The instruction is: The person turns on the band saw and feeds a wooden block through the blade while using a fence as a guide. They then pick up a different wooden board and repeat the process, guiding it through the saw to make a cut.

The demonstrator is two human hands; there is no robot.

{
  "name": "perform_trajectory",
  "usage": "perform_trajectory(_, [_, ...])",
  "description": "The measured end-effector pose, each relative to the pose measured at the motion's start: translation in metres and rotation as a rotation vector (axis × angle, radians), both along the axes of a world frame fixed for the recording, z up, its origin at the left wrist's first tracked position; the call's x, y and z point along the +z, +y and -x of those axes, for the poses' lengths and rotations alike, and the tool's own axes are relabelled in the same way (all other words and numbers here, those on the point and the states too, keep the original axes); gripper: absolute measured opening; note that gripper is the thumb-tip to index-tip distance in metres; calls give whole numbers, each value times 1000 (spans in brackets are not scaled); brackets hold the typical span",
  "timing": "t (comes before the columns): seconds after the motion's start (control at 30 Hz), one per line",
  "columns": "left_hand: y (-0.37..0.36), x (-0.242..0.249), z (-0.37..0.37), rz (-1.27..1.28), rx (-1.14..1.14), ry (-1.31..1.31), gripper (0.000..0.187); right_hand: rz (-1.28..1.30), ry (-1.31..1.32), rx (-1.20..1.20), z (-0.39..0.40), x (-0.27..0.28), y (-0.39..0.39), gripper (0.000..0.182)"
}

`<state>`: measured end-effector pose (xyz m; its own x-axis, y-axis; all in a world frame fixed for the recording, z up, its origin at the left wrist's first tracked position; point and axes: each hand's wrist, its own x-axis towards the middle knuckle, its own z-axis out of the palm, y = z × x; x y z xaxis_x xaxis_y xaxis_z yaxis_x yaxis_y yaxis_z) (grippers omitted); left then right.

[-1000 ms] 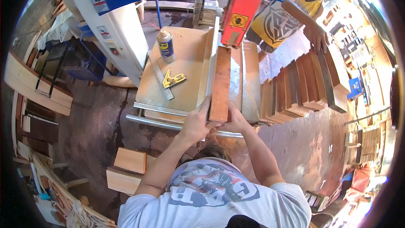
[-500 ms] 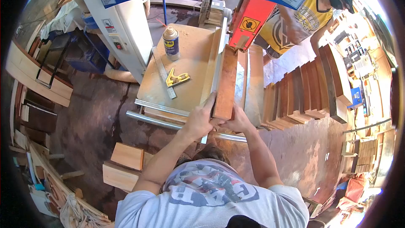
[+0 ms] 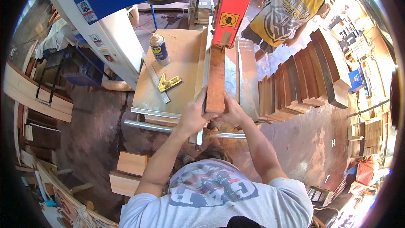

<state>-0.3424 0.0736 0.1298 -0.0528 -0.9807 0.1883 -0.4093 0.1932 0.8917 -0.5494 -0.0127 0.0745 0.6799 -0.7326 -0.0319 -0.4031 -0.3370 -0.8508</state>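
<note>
A long reddish-brown board (image 3: pixel 216 82) lies on the saw table along a straight metal fence (image 3: pixel 205 65). Its far end reaches the red blade guard (image 3: pixel 231 17) of the machine. My left hand (image 3: pixel 195 114) grips the near left side of the board, fingers against the fence side. On the near right edge, my right hand (image 3: pixel 231 110) holds the same board, its fingers curled toward the end. Left of the fence, a spray can (image 3: pixel 159 50) stands upright beside a yellow-handled combination square (image 3: pixel 169 82) on the wooden tabletop (image 3: pixel 185 44).
A person in a yellow jersey (image 3: pixel 291 10) stands beyond the machine at the right. A row of dark boards (image 3: pixel 295 80) leans at the right. Light wood blocks (image 3: pixel 131 163) lie on the floor at lower left. A metal rail (image 3: pixel 147 126) crosses the table's front.
The view has shifted, so the table and machine appear further left. The person in yellow has turned and lowered the raised arm. Both my hands remain on the board.
</note>
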Motion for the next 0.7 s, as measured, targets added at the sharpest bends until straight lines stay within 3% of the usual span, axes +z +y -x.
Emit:
perform_trajectory(0.3, [-11, 1, -1, -57, -4, 19, 101, 69, 30, 35, -2, 3, -15, 136])
perform_trajectory(0.37, [-15, -1, -1, -44, -10, 19, 101, 69, -15, -22, -5, 6, -14, 124])
perform_trajectory(0.5, [-19, 7, -1, -147, -8, 30, 101, 150, -5, -61, -5, -1, -20, 118])
perform_trajectory(0.6, [-23, 3, -1, -153, 7, 29, 102, 108, 33, 20, -3, -3, -28, 140])
perform_trajectory(0.7, [-28, 2, -1, -164, 11, 39, 102, 187, 90, 30, -2, -13, -37, 143])
